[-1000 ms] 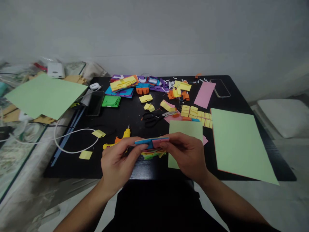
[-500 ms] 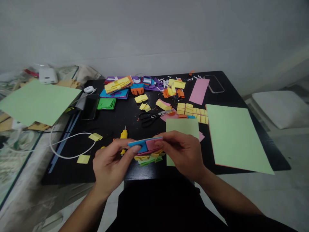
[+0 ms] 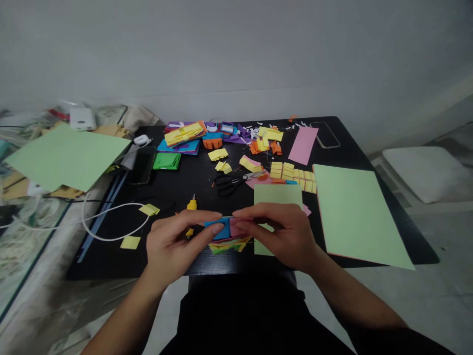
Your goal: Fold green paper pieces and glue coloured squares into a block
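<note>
Near the front edge of the black table, a folded paper piece [image 3: 222, 233] shows a blue part at left and a pink part at right, with yellow and green layers beneath. My left hand [image 3: 176, 244] pinches its blue end between thumb and fingers. The pink end is held by my right hand [image 3: 283, 236], thumb and fingertips pressed together. A yellow craft knife [image 3: 191, 204] lies partly hidden behind my left hand. Under my right hand rests a light green sheet [image 3: 278, 194]. Black scissors [image 3: 231, 184] lie beyond the hands.
Folded yellow papers [image 3: 185, 134], a green bundle [image 3: 167, 160] and paper scraps lie along the table's back. A large green sheet [image 3: 362, 212] is at right, near a pink strip [image 3: 303, 145]. A white cable [image 3: 84, 223] loops at left beside a phone [image 3: 143, 165].
My fingertips have come closer together over the paper piece, covering more of its top edge. The piece sits slightly farther right in view, and the camera view has shifted a little.
</note>
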Available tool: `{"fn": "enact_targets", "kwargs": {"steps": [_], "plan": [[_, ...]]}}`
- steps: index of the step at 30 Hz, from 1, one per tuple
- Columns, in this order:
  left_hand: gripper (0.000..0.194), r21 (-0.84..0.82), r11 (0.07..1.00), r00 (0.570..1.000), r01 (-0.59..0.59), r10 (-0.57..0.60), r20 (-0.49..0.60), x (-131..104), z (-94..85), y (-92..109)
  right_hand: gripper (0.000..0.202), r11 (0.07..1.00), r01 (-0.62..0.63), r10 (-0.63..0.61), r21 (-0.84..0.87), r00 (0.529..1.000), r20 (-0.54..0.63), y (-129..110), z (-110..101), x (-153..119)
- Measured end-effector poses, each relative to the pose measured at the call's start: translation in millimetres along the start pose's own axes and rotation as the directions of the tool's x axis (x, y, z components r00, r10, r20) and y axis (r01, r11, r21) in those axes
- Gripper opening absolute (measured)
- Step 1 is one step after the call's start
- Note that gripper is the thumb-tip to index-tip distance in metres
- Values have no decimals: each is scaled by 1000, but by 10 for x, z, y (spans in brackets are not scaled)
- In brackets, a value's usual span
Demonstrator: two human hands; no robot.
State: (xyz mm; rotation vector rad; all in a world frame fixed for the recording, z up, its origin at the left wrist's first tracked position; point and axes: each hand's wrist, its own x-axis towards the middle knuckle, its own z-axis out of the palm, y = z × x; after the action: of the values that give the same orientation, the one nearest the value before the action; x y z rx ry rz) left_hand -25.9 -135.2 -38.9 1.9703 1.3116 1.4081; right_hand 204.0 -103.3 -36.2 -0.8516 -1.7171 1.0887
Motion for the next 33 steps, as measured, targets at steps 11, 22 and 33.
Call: {"fn": "enact_targets", "kwargs": {"steps": [11, 22, 33], "plan": [[16, -13, 997, 997, 70, -69, 33, 61, 10, 2, 14, 992, -103, 105, 77, 994, -18, -39, 0, 56], [21, -358, 781, 847, 511, -528, 58, 290, 219, -237, 50, 787, -481, 394, 387, 874, 284, 256, -79, 244], [42, -433, 514, 666, 740, -648, 370, 158, 322, -491, 35, 734, -605, 534, 308, 795, 288, 568, 0, 249]]}}
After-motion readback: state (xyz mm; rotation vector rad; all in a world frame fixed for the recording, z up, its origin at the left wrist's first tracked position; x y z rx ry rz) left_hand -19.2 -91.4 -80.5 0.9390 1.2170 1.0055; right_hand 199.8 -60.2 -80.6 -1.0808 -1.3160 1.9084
